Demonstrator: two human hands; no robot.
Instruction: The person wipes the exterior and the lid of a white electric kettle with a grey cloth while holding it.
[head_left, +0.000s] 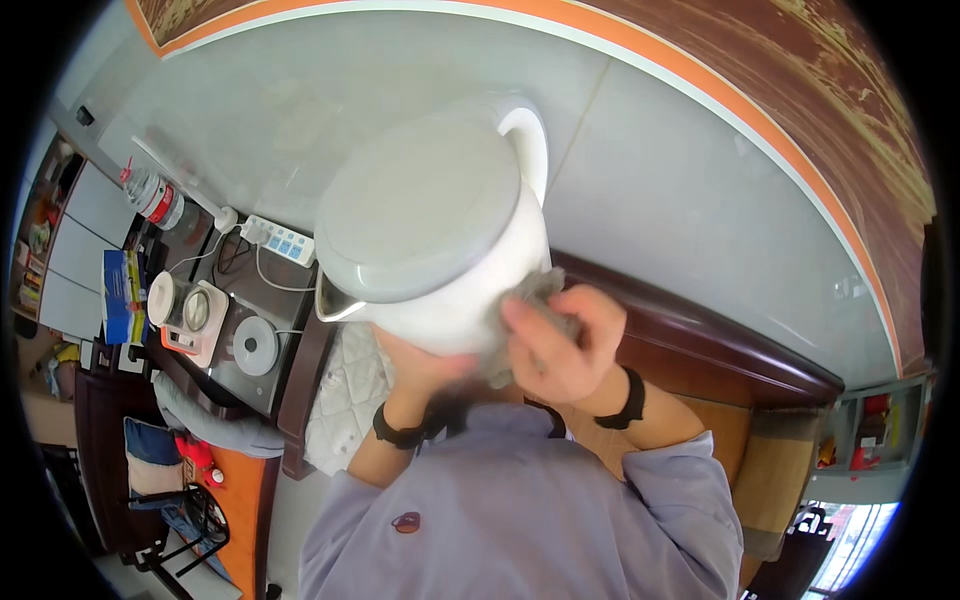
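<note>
A white electric kettle (427, 217) is held up in front of my chest, its lid towards the camera, its metal-lined spout at the lower left and its handle at the upper right. My left hand (421, 361) supports the kettle from below, near the spout; some of its fingers are hidden beneath the body. My right hand (566, 341) grips a crumpled grey cloth (541, 289) and presses it against the kettle's side, below the handle. A round white kettle base (256, 346) with a cord lies on the dark table to the left.
On the dark table (281, 375) at left stand a power strip (279, 240), a glass pot on a white appliance (196, 315) and a large water bottle (154, 199). A blue and yellow box (124, 296) stands beyond. A dark wooden bench back (697, 322) runs along the wall at right.
</note>
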